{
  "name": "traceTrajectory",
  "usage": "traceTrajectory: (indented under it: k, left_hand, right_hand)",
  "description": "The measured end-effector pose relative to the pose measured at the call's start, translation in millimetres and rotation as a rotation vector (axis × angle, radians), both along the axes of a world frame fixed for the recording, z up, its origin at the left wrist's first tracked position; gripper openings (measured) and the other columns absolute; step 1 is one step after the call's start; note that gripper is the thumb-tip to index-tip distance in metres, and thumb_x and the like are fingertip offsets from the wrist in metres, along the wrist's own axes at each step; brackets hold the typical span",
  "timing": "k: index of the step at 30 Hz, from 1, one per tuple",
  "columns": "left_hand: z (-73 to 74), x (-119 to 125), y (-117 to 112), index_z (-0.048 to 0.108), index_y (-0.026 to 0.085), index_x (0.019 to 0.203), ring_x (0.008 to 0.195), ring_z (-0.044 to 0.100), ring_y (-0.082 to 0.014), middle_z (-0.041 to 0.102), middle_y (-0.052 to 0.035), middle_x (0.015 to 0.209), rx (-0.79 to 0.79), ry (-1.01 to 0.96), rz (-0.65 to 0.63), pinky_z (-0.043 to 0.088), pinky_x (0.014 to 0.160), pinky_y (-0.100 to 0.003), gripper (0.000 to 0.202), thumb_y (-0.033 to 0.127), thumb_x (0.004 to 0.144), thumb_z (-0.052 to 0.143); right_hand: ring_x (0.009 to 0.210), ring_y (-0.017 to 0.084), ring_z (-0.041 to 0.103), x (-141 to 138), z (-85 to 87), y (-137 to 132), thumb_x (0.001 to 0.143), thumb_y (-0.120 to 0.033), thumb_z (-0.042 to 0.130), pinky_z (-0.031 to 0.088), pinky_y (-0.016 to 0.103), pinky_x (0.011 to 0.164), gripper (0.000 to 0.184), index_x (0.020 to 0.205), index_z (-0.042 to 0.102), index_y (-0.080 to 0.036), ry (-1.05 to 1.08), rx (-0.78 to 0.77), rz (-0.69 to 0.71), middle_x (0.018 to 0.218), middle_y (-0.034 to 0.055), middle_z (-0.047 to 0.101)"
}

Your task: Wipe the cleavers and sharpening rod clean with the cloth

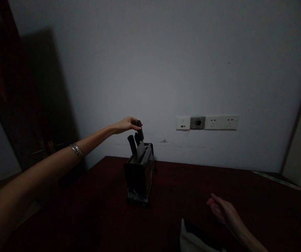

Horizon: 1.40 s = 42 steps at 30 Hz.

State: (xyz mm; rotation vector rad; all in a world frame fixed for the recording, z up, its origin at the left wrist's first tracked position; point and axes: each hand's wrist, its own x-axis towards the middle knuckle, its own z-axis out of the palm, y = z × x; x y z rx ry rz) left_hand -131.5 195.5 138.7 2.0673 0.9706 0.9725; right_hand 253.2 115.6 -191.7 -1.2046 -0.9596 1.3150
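Observation:
With thumb and fingers, my left hand (128, 125) grips the black handle of a knife (140, 134). Its pale blade slants down into the slots of a dark knife block (139, 178), partly drawn out. Two more black handles (132, 144) stick up from the block beside that blade. Off to the right, my right hand (220, 209) hovers over the table, fingers loosely bent and no object visible in it. Just below and left of it, a pale object with a dark opening (192, 241) is cut off by the bottom edge; its kind is unclear.
The block stands on a dark red table (182, 185) that meets a grey wall (152, 70). A row of sockets and switch plates (207, 123) is fixed to the wall. A pale strip (279, 180) lies along the table's far right edge. Dark furniture (16, 98) rises at left.

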Motion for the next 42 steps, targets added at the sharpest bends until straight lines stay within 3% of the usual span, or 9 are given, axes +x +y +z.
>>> traceTrajectory:
  k: [5,10,20,27,42]
  left_hand:
    - [4.0,1.8,0.1,0.067,0.013,0.080,0.062,0.060,-0.0152,0.066,-0.0049,0.068,0.031,0.162,-0.007,0.041,0.057,-0.024,0.027,0.002,0.056,0.066]
    - [2.5,5.7,2.4,0.067,0.015,0.085,0.061,0.059,-0.0175,0.066,-0.0056,0.069,0.157,0.388,0.030,0.040,0.053,-0.024,0.031,0.012,0.054,0.070]
    - [-3.5,11.3,4.2,0.067,0.019,0.076,0.063,0.053,-0.0153,0.063,-0.0025,0.071,0.269,0.489,-0.008,0.037,0.057,-0.023,0.032,0.012,0.045,0.073]
    - [-6.7,14.5,2.6,0.058,0.013,0.096,0.078,0.049,-0.0159,0.058,-0.0048,0.088,0.311,0.865,-0.008,0.037,0.068,-0.025,0.043,0.027,0.057,0.068]
    - [-10.3,17.9,-3.2,0.056,0.014,0.104,0.078,0.047,-0.0159,0.051,-0.0063,0.092,0.351,1.042,0.045,0.037,0.070,-0.026,0.047,0.033,0.061,0.065]
  right_hand:
    - [0.035,0.004,0.034,0.9,-1.0,0.9,0.059,-0.058,0.064,0.016,0.017,0.035,0.046,0.056,0.061,-0.012,0.041,-0.026,-0.003,0.041,-0.0041,0.042]
    - [0.032,0.003,0.028,0.0,-1.4,0.6,0.059,-0.061,0.063,0.014,0.017,0.034,0.049,0.056,0.061,-0.012,0.020,0.036,0.016,0.037,-0.0059,0.038]
    - [0.032,0.003,0.029,-3.1,4.6,-3.9,0.060,-0.061,0.062,0.015,0.018,0.034,0.048,0.057,0.060,-0.013,0.003,0.042,0.012,0.038,-0.0050,0.040]
    - [0.033,0.004,0.027,-4.2,6.4,-3.3,0.056,-0.065,0.061,0.014,0.018,0.035,0.053,0.056,0.059,-0.012,-0.037,0.043,0.003,0.037,-0.0061,0.036]
    - [0.033,0.003,0.027,-2.7,2.3,-3.3,0.061,-0.065,0.058,0.014,0.019,0.036,0.053,0.058,0.059,-0.012,-0.065,0.070,0.028,0.040,-0.0064,0.036]
